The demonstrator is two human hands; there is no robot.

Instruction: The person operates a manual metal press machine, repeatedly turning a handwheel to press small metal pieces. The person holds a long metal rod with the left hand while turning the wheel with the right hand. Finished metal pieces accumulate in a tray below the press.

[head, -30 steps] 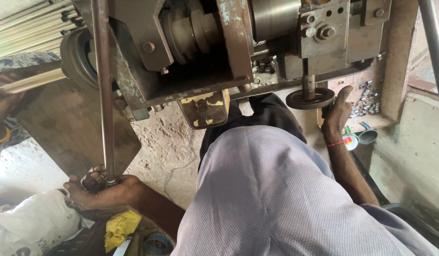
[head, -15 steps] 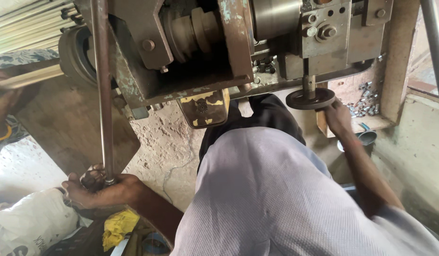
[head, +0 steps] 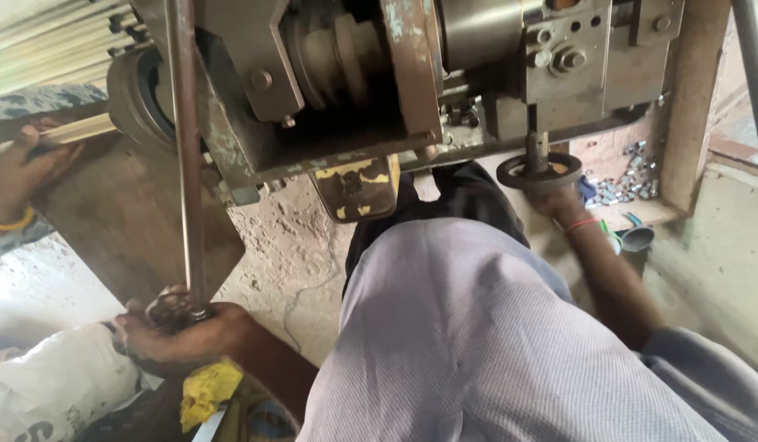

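A worn metal machine (head: 411, 90) is seen from above, with a stepped pulley (head: 334, 53) set in its frame and a yellow, chipped plate (head: 354, 187) hung beneath it. The left hand (head: 178, 331) is closed around the lower end of a long rusty rod (head: 186, 155), which stands nearly upright and runs up past the machine's left side. The fingers are wrapped at the point where the rod meets a small round fitting, though the fitting itself is largely hidden by the grip.

The right hand (head: 559, 196) is placed at a dark round handwheel (head: 540, 172) mounted on a short shaft below the right part of the machine. The hand is held just under and against the wheel; whether the fingers are clamped on the rim cannot be told, since they are covered by the wheel. A red thread is worn at that wrist.

A knee in pale grey cloth (head: 477, 344) fills the lower middle of the view. A pile of small nuts (head: 624, 180) is kept in a box to the right of the handwheel. A white sack (head: 51, 385) and a yellow rag (head: 207, 389) lie near the left hand. At the far left, another person's hand (head: 23, 172) is laid on a pale bar (head: 76, 131).
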